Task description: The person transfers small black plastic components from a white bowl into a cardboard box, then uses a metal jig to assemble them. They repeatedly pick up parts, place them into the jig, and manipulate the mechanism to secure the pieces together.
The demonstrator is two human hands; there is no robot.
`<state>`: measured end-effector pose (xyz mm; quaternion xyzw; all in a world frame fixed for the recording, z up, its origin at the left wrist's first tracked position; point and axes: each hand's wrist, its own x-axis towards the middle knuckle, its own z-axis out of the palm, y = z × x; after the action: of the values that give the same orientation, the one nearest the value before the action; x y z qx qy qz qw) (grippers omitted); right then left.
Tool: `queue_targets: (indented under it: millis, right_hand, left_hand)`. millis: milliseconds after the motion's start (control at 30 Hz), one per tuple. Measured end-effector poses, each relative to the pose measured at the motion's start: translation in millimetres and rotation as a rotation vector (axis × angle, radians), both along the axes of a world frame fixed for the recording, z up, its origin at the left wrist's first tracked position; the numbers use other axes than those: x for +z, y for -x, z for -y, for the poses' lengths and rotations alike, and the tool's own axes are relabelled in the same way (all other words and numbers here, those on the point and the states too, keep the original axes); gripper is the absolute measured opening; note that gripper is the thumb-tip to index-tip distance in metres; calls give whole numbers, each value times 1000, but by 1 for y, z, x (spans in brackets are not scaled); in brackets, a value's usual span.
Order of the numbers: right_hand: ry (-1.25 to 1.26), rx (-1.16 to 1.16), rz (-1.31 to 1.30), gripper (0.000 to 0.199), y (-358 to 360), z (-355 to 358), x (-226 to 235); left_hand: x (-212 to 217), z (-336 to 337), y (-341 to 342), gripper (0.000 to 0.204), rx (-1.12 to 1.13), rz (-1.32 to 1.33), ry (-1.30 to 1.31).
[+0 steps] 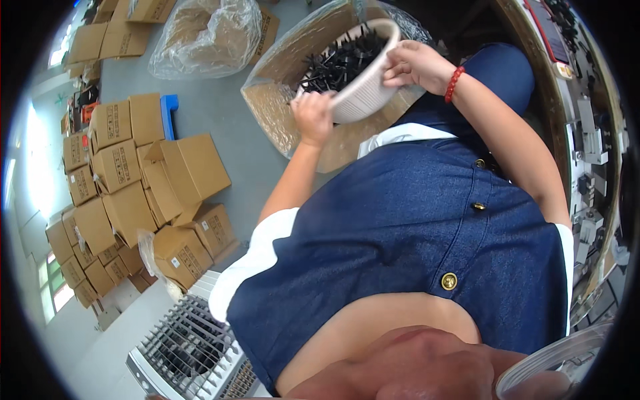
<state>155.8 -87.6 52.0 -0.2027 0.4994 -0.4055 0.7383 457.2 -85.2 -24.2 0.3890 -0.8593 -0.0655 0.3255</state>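
Observation:
A pale round plastic basket (367,93) is tilted between my hands, filled with many small black plastic parts (343,63). My left hand (313,117) grips its near-left rim, fingers curled over the edge. On the other side my right hand (415,65), with a red bead bracelet (455,84) at the wrist, clasps the right rim. The basket is over a large open cardboard box (273,107) lined with clear plastic. How much lies in the box under the basket is hidden.
Stacked cardboard cartons (120,167) stand on the left, beside a blue plastic piece (169,113). A clear plastic bag (207,37) is at the upper left. A grey machine with a grille (190,347) sits lower left. Along the right runs a workbench (557,87) with metal fixtures.

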Motion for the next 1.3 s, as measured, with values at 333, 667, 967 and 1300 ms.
queue_targets:
  millis: [333,667,967,1300]
  right_hand:
    - [305,16,-179,17,66,-105,39]
    - [459,-290,-365,41,67,-67,32]
    - [551,-667,-120,49,105,-59,85]
    - [811,-808,-103,63,195,-197,155]
  left_hand:
    - [-149,99,-94,53,652,-1266,-1021]
    - [13,100,-5,49,163,-1703,-1358]
    - [23,37,96,76,183,-1311,-1410]
    - [-159,-129,-36,108,1610,-316,-1263]
